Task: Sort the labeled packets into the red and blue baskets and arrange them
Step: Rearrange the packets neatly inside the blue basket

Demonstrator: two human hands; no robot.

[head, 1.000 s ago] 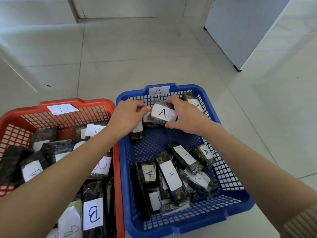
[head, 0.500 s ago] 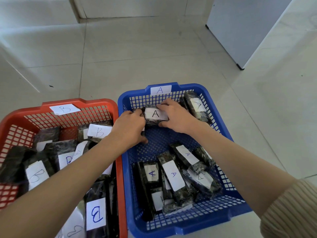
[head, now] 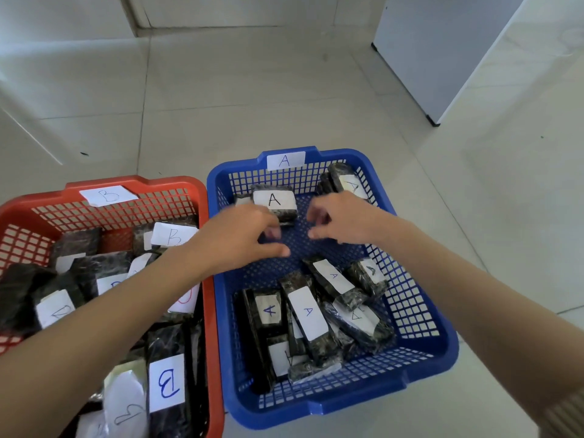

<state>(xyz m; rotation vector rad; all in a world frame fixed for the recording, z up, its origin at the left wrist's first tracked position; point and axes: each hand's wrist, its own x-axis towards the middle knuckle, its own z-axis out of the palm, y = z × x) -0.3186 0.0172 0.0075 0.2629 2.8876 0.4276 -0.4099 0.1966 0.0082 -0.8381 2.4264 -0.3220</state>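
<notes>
Two baskets sit side by side on the tile floor (head: pixel 252 90), rims touching. At left we see the red basket (head: pixel 132 184), tagged B (head: pixel 107 196) on its far rim, crowded with dark wrapped packets; B packet (head: pixel 167 380) lies near, another B packet (head: pixel 172 237) far, leaning near the wall it shares with its neighbour.

Our left hand (head: pixel 234 238) reaches over that shared wall into the blue basket (head: pixel 420 361). Its fingers are loosely curled, thumb out, and blurred; they grip nothing we can see. Just beyond it, by the far wall, lies the A packet (head: pixel 275 200), label up, flat on the mesh. The left fingertips overlap its near edge in view; we can't tell whether they touch.

Our right hand (head: pixel 341 219) hovers to the right of that packet, fingers bent and apart, nothing in them, also blurred. Behind it, a second packet (head: pixel 343 178) leans in the far right corner. The A tag (head: pixel 286 160) sits on the far rim.

Near side of the blue basket: a loose pile (head: pixel 316 314) of A packets, overlapping, angled differently. Bare mesh separates the pile from the far packets.

At far right stands a white cabinet (head: pixel 442 52).
</notes>
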